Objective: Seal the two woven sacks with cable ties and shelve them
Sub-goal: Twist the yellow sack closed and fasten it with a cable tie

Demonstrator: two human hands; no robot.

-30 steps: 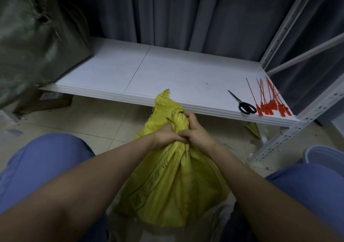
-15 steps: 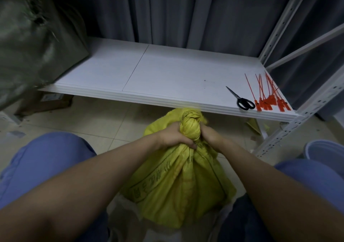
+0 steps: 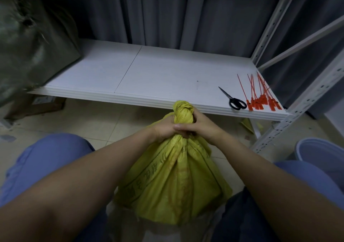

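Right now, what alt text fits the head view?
The left hand and right hand grip the twisted neck of a yellow sack between the person's knees. On the white shelf lie scissors and red cable ties; a grey-green sack sits at its left end.

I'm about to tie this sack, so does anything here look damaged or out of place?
The green sack on the left has a dark spot near its top that may be a hole. Yellow scraps litter the floor under the right end of the shelf. The yellow sack, gripped by the left hand and right hand, looks intact.
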